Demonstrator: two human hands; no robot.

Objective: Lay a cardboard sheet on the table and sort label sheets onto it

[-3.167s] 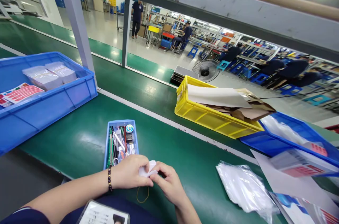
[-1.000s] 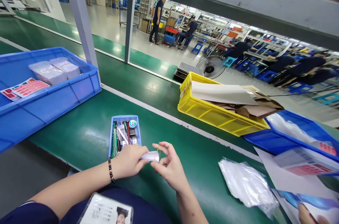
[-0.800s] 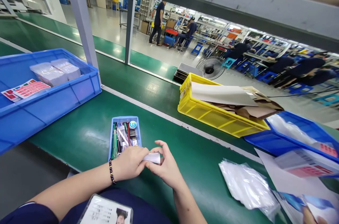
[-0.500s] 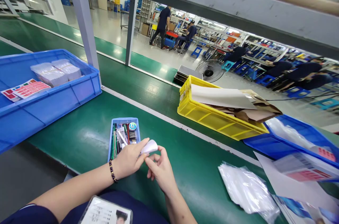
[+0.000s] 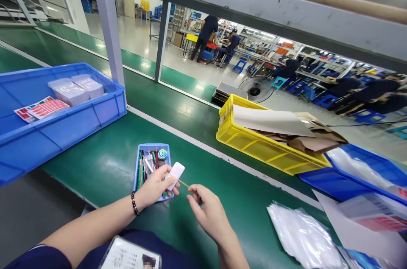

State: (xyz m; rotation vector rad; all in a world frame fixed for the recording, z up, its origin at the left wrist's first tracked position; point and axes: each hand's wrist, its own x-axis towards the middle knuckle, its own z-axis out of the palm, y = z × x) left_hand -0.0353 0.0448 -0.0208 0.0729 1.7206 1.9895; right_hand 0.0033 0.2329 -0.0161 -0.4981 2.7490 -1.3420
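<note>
Left hand (image 5: 154,185): fingers pinched together on a small white bundle (image 5: 176,172), held above the near end of the small blue tray (image 5: 152,166).
Right hand (image 5: 208,214): thumb and forefinger closed on a thin rubber band (image 5: 183,183), drawn taut from the bundle toward the right.
Handling: the bundle looks light and a little bendable, likely slippery; best gripped across its flat sides. The band is stretchy and could snap back, so hold it at its end.
Count: one bundle, one band, two wrapped packs (image 5: 76,89) in the left blue crate (image 5: 63,127), one yellow crate (image 5: 263,150), one pile of clear bags (image 5: 302,237) near right.
</note>
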